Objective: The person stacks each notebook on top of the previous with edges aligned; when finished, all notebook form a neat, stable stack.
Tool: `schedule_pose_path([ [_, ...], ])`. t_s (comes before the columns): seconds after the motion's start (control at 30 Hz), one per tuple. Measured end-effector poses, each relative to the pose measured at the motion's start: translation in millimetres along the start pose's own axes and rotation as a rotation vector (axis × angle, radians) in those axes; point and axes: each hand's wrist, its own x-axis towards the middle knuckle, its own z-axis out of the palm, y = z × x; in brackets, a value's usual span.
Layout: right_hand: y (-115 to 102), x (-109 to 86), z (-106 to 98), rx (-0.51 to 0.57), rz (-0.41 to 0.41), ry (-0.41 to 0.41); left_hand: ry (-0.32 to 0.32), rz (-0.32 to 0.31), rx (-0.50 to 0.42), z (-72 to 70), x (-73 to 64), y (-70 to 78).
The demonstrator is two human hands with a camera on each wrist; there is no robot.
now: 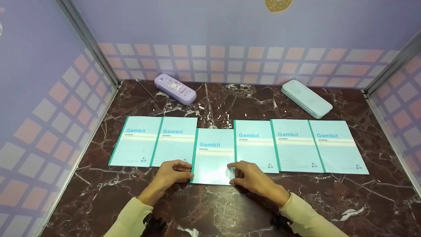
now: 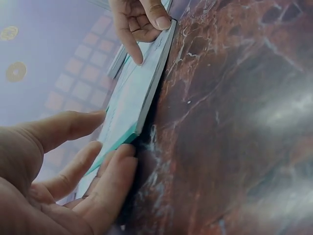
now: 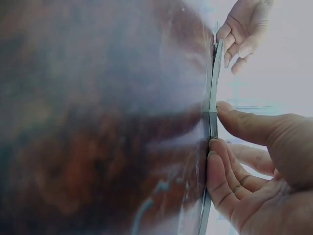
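Note:
A pale blue Gambit notebook (image 1: 213, 154) with a green spine sits at the middle, nearer me than the others in its row. At its spine side, my left hand (image 1: 172, 172) pinches the edge near the front corner. On the opposite side, my right hand (image 1: 251, 176) holds the edge, thumb at the corner and index finger over the cover. The left wrist view shows dark shadow under the notebook's front edge (image 2: 146, 103). From the right wrist, the left hand (image 3: 247, 32) appears at the far end of that thin edge (image 3: 215, 73).
Two matching notebooks (image 1: 136, 141) lie left of the middle one, and three overlapping ones (image 1: 296, 151) lie right. Behind them are a purple pencil case (image 1: 176, 89), a dark pencil (image 1: 146, 90) and a mint case (image 1: 307, 98). Panels (image 1: 230, 33) enclose the marbled table (image 1: 223, 210).

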Motion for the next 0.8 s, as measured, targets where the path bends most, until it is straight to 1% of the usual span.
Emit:
schedule_pose_path([
  [0.1, 0.0, -0.2, -0.5, 0.0, -0.001, 0.003, 0.011, 0.002, -0.031, 2.1, 1.1, -2.7],
  [0.27, -0.2, -1.5, -0.8, 0.01, 0.01, 0.016, 0.052, 0.036, -0.061, 8.4, 2.8, -2.2],
  [0.33, -0.4, -3.0, -0.8, 0.027, 0.025, 0.021, 0.05, 0.046, -0.075, 10.6, 3.4, -0.8],
  [0.5, -1.0, -7.6, -1.7, 0.067, 0.053, 0.027, 0.011, 0.054, -0.099, 12.7, 5.6, 2.8],
  [0.57, -1.3, -9.0, -2.7, 0.088, 0.063, 0.029, -0.004, 0.05, -0.138, 12.1, 6.3, 4.5],
  [0.7, -3.1, -10.8, -5.3, 0.139, 0.106, 0.044, -0.045, 0.03, -0.267, 10.1, 8.0, 8.2],
  [0.8, -4.6, -12.1, -6.7, 0.187, 0.143, 0.058, -0.067, 0.011, -0.345, 9.2, 9.8, 10.1],
])
